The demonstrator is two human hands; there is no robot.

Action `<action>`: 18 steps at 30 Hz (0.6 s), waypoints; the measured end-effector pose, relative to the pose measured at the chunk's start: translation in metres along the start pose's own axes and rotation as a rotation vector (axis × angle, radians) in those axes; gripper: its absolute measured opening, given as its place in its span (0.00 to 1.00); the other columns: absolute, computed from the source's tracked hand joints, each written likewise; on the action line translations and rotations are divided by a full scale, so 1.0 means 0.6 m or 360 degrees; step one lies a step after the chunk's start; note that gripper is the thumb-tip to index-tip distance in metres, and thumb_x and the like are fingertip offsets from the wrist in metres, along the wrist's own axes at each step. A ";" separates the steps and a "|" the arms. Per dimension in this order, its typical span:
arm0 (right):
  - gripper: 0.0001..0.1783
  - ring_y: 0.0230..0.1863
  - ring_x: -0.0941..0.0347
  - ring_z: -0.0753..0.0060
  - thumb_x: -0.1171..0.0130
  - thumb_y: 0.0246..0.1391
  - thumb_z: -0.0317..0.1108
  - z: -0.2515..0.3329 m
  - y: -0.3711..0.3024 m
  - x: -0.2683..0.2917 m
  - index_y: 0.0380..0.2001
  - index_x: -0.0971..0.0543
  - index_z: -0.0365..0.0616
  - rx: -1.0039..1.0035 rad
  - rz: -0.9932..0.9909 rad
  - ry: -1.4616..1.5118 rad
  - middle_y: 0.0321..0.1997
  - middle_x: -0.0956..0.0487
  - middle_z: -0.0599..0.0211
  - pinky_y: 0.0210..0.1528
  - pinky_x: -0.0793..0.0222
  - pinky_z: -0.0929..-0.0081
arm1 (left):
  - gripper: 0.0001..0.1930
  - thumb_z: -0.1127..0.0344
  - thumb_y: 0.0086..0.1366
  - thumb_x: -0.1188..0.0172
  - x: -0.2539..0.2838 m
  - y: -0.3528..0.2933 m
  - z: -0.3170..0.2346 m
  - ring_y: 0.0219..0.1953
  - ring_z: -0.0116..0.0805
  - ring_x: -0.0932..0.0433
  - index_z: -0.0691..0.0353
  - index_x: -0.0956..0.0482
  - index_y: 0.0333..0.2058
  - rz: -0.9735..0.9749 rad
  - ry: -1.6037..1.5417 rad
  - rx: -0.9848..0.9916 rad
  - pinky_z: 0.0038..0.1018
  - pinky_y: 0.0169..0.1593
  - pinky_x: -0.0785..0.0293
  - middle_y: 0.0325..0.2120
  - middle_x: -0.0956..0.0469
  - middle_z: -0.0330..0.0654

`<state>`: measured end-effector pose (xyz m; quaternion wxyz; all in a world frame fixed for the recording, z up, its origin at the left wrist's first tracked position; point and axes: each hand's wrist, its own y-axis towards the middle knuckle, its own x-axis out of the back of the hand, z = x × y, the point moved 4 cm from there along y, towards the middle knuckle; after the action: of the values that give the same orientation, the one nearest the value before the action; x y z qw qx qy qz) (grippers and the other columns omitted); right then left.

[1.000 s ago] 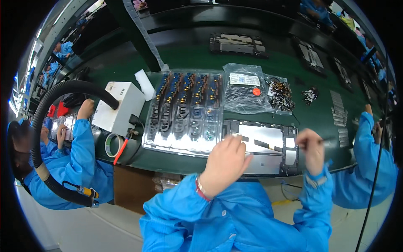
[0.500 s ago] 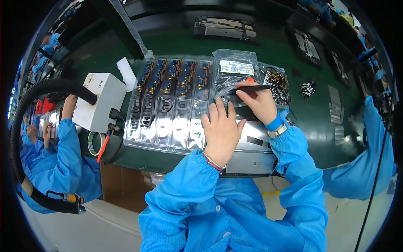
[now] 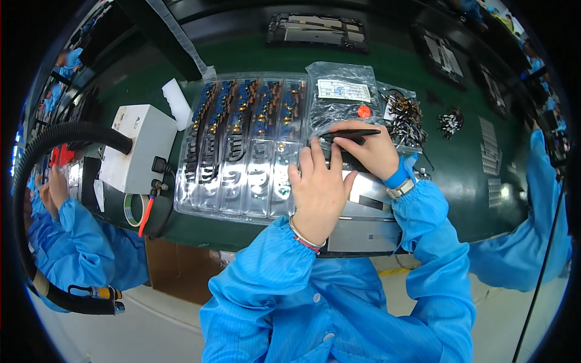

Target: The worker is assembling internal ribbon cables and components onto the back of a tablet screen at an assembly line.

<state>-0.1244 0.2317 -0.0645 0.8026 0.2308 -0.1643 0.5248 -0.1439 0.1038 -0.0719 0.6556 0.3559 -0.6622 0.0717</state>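
My left hand (image 3: 319, 196) lies flat with its fingers spread on a silver panel (image 3: 363, 235) with a dark upper part, right at the table's front edge. My right hand (image 3: 369, 152) pinches a slim black hand tool (image 3: 362, 132), whose exact kind is not clear. Its tip sits just beyond my left fingertips, over the panel's far edge, where my fingers hide the contact. Left of my hands is a clear plastic tray (image 3: 242, 209) of small blue, gold and black parts. Beyond them lies a clear bag (image 3: 344, 109) with a white label and an orange round sticker.
A white box (image 3: 145, 145) with a black hose (image 3: 72, 124) stands left, beside a tape roll (image 3: 134, 210). Small cables (image 3: 404, 118) lie in a bag at right, with a loose pile (image 3: 450, 123) beyond. Device frames (image 3: 318, 31) lie at the back. Co-workers sit on both sides.
The black tool and my right fingers have moved slightly left and nearer, uncovering the orange sticker. My left hand stays on the panel. The left co-worker's hand has left the white box.
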 end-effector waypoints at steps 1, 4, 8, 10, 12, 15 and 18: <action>0.12 0.35 0.24 0.70 0.43 0.45 0.25 -0.002 0.000 -0.001 0.36 0.23 0.37 0.0000 0.0001 0.0001 0.36 0.22 0.60 0.40 0.28 0.77 | 0.27 0.47 0.52 0.44 0.000 0.000 0.000 0.49 0.42 0.37 0.57 0.29 0.47 0.0006 0.0000 -0.0003 0.37 0.47 0.44 0.50 0.34 0.51; 0.11 0.37 0.25 0.72 0.43 0.46 0.25 0.000 -0.003 0.002 0.37 0.23 0.38 0.0000 0.0013 -0.0028 0.37 0.22 0.61 0.40 0.29 0.78 | 0.27 0.47 0.52 0.44 0.002 0.000 -0.001 0.49 0.42 0.37 0.57 0.29 0.48 0.0000 -0.0005 -0.0003 0.37 0.46 0.44 0.50 0.34 0.51; 0.10 0.37 0.25 0.73 0.42 0.47 0.27 0.034 -0.053 0.033 0.35 0.22 0.38 0.0018 -0.0150 0.0097 0.37 0.21 0.62 0.40 0.30 0.78 | 0.28 0.47 0.52 0.44 0.004 -0.002 0.005 0.49 0.42 0.37 0.57 0.29 0.48 -0.0020 0.0004 0.0025 0.37 0.46 0.44 0.50 0.34 0.51; 0.10 0.40 0.26 0.73 0.42 0.46 0.25 0.049 -0.122 0.064 0.35 0.22 0.37 -0.0241 -0.0258 0.0334 0.39 0.22 0.62 0.41 0.30 0.78 | 0.26 0.49 0.52 0.44 0.006 -0.004 0.010 0.46 0.41 0.36 0.57 0.29 0.47 -0.0058 -0.0088 -0.0017 0.41 0.44 0.43 0.47 0.32 0.48; 0.10 0.39 0.27 0.69 0.46 0.45 0.18 0.066 -0.224 0.096 0.35 0.25 0.35 -0.0205 -0.0527 0.0541 0.38 0.24 0.57 0.42 0.30 0.75 | 0.25 0.51 0.52 0.43 0.047 -0.016 0.024 0.46 0.39 0.35 0.57 0.29 0.47 -0.0062 -0.0094 0.0026 0.39 0.47 0.44 0.48 0.32 0.46; 0.07 0.36 0.27 0.64 0.43 0.46 0.24 0.087 -0.371 0.101 0.31 0.29 0.37 -0.0034 -0.0896 0.1042 0.32 0.25 0.57 0.40 0.28 0.68 | 0.19 0.59 0.53 0.41 0.137 -0.063 0.042 0.38 0.38 0.28 0.58 0.26 0.44 -0.0183 -0.0464 -0.0180 0.35 0.43 0.37 0.40 0.26 0.44; 0.13 0.35 0.27 0.61 0.39 0.46 0.32 0.126 -0.398 -0.005 0.32 0.30 0.38 -0.0178 -0.0859 0.1556 0.31 0.26 0.56 0.38 0.27 0.65 | 0.09 0.69 0.59 0.46 0.181 -0.149 0.116 0.24 0.32 0.24 0.65 0.25 0.37 -0.0134 -0.1684 0.0255 0.25 0.29 0.30 0.22 0.24 0.42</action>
<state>0.0919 0.1068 -0.0497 0.9023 -0.0485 0.2641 0.3372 -0.1381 -0.0419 -0.0146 0.2055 0.4185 -0.8797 -0.0936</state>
